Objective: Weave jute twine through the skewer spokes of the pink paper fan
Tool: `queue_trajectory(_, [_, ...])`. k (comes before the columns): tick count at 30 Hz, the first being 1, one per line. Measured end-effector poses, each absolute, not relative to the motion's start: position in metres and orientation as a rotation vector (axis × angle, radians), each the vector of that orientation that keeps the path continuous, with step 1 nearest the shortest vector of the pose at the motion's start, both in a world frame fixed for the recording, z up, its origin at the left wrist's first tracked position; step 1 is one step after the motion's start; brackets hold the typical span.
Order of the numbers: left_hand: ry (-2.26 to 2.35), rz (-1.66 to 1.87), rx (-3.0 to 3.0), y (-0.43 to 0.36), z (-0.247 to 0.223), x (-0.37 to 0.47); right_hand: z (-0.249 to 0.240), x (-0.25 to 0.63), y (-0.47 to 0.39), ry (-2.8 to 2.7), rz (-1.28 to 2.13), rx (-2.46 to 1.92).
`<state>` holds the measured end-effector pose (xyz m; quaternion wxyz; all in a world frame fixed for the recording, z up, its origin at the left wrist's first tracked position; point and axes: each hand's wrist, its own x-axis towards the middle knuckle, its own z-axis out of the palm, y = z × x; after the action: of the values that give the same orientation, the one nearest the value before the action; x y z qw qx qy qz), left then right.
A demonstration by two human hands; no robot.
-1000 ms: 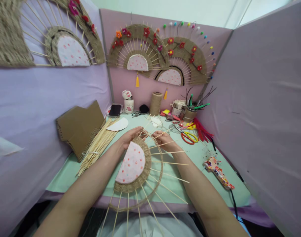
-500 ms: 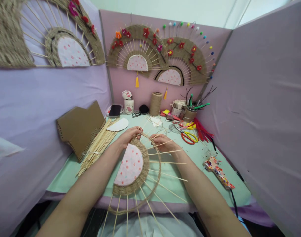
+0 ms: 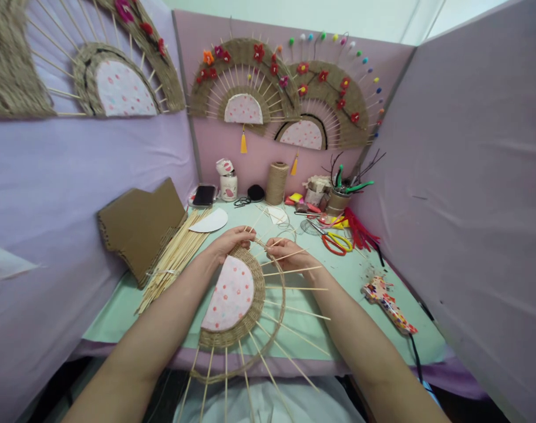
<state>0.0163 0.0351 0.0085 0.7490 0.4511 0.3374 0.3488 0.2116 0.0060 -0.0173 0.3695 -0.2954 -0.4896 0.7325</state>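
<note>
A half-round woven fan (image 3: 258, 296) is tilted over the front of the table, with a pink dotted half-circle (image 3: 230, 295) at its centre. Thin bamboo sticks (image 3: 300, 288) radiate from its twine band, and a twine ring (image 3: 283, 302) crosses them farther out. My left hand (image 3: 236, 241) is closed on the fan's upper end, around the band and sticks. Just right of it, my right hand (image 3: 285, 251) pinches the twine near the top of the outer ring. Its fingertips partly hide the strand.
Bamboo sticks (image 3: 173, 258) and brown cardboard (image 3: 140, 226) lie left. Scissors (image 3: 336, 242) and a patterned glue gun (image 3: 391, 308) with a cord lie right. A twine spool (image 3: 277, 183) and a tin with green-handled pliers (image 3: 338, 202) stand behind. Finished fans (image 3: 245, 64) hang on the partition.
My right hand has shifted slightly left, closer to my left hand, and its fingers have drawn together on the twine. The fan stays nearly in place; the view has shifted a little.
</note>
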Motion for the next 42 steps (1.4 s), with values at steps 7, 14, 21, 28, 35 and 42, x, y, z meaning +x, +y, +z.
queue_trajectory(7, [0.736, 0.75, 0.993, 0.035, 0.007, 0.014, -0.015, 0.218, 0.004, -1.252, 1.951, -0.748])
queue_trajectory(14, [0.735, 0.733, 0.988, 0.034, 0.008, 0.013, -0.022, 0.219, 0.005, -1.292, 1.985, -0.704])
queue_trajectory(21, [0.734, 0.675, 0.918, 0.039, 0.008, 0.01, -0.025, 0.227, 0.01, -1.256, 1.861, -0.692])
queue_trajectory(28, [0.825, 0.911, 0.935, 0.033, 0.015, 0.014, -0.027, 0.232, 0.013, -1.23, 1.828, -0.702])
queue_trajectory(35, [0.9, 0.989, 0.996, 0.032, 0.009, 0.018, -0.028, 0.234, 0.014, -1.243, 1.841, -0.718])
queue_trajectory(42, [0.848, 0.966, 0.968, 0.035, 0.01, 0.013, -0.032, 0.244, 0.021, -1.205, 1.716, -0.764])
